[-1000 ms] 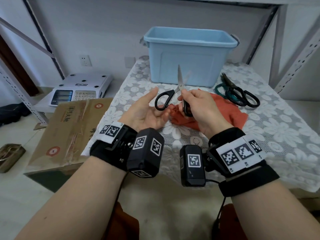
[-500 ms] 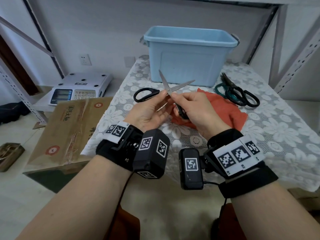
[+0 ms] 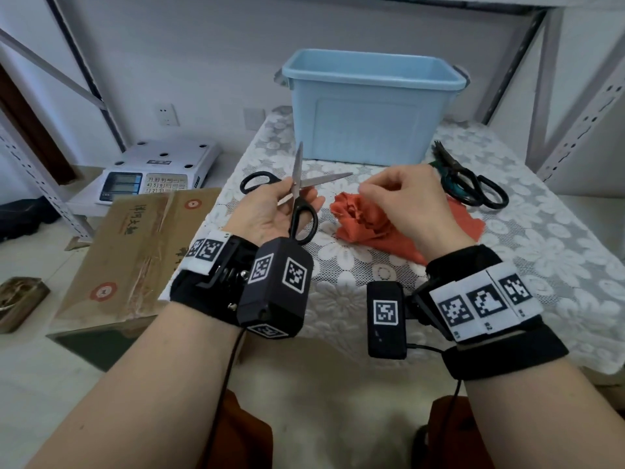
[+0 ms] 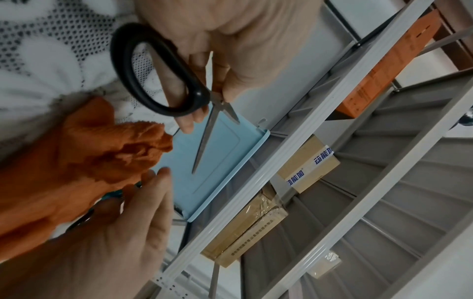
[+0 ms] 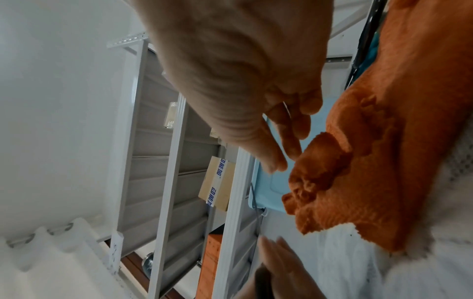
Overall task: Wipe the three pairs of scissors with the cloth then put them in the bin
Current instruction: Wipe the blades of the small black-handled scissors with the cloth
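L hand (image 3: 270,211) grips black-handled scissors (image 3: 297,194) near pivot, blades spread. R hand (image 3: 402,198), fingers loosely curled, holds nothing, over orange cloth (image 3: 372,221) on table. Steel rigid, edges sharp; hold by handles.

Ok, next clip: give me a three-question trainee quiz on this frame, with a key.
1. Which of the hands grips the black-handled steel scissors?
2. True or false: those scissors' blades are spread apart.
3. Where does the crumpled orange cloth lie? A) in the light-blue plastic bin B) on the white lace tablecloth C) on the brown cardboard box

Key: 1. The left hand; the right hand hangs above the cloth with fingers curled, and a pinch cannot be told. 2. True. 3. B.
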